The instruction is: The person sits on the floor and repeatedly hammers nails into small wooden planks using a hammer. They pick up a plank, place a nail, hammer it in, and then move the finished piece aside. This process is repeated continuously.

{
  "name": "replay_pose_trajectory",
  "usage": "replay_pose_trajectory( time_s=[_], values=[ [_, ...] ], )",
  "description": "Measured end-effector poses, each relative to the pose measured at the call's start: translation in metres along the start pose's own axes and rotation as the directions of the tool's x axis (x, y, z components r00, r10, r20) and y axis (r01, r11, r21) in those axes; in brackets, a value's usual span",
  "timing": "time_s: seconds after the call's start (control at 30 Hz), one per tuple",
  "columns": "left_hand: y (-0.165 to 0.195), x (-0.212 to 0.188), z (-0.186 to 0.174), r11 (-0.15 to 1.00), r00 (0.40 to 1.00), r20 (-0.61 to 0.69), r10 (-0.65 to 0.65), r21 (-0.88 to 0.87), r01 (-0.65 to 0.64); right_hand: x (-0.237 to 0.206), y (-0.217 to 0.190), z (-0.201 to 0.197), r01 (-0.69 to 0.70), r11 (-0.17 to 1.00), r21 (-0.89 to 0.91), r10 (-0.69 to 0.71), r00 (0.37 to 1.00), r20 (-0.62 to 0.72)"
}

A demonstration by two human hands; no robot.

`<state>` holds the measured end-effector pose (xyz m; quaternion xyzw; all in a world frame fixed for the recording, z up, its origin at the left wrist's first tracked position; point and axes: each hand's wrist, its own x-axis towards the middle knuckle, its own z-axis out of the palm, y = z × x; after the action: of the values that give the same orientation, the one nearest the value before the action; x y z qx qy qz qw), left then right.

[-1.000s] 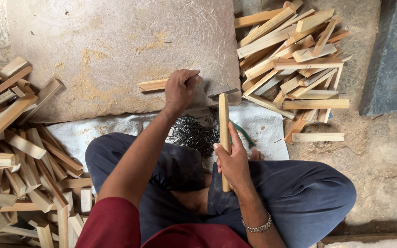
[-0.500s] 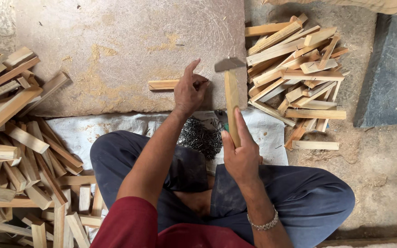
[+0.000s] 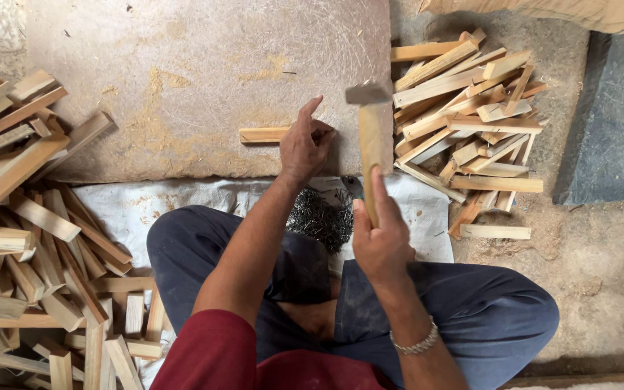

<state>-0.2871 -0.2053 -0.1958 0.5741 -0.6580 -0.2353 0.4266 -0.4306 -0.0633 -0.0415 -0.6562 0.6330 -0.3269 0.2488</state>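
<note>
The right hand (image 3: pixel 380 242) is closed around the wooden handle of a hammer (image 3: pixel 370 137), whose metal head is raised just to the right of the left hand (image 3: pixel 305 144). The left hand rests on the end of a short wood strip (image 3: pixel 263 134), its fingers pinched together at the strip's right end with the index finger lifted; whether it pinches a nail there is too small to tell. The likeliest trouble, as I judge it, is the hammer head coming down on the left fingers, since they sit right at the spot beside the head and leave little room. A glancing blow could also kick the strip sideways, because only one end is pinned. The strip is pale, narrow and straight-cut, lying flat on the stone slab (image 3: pixel 182 87) and reaching leftward from the left hand. Just below the left wrist lies a dark heap of nails (image 3: pixel 319 217) on a white cloth (image 3: pixel 131 206). Cut wood pieces are stacked to the right of the hammer (image 3: pixel 471 115) and piled well to the left of the left arm (image 3: pixel 30 217).
</note>
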Motion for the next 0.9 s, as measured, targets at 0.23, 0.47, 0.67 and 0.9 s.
replay_pose_trajectory(
  time_s=[0.23,0.47,0.67,0.9],
  values=[
    [0.001,-0.002,-0.004,0.998,1.000,0.016,-0.026,-0.064,0.027,0.007,-0.014,-0.007,-0.261,0.947,-0.188,0.296,0.937,0.189],
    [-0.006,0.002,-0.002,0.990,0.999,-0.006,-0.040,-0.133,0.038,-0.012,0.001,-0.023,0.363,0.928,-0.087,-0.373,0.900,-0.226],
    [-0.006,0.005,-0.003,0.997,0.999,-0.011,-0.037,-0.068,0.036,0.000,0.019,0.013,0.210,0.964,-0.160,-0.218,0.975,-0.035],
    [-0.001,0.005,-0.005,0.994,0.998,-0.060,-0.031,-0.108,0.025,-0.003,0.023,0.010,0.010,0.984,-0.176,-0.009,1.000,0.008]
  ],
)
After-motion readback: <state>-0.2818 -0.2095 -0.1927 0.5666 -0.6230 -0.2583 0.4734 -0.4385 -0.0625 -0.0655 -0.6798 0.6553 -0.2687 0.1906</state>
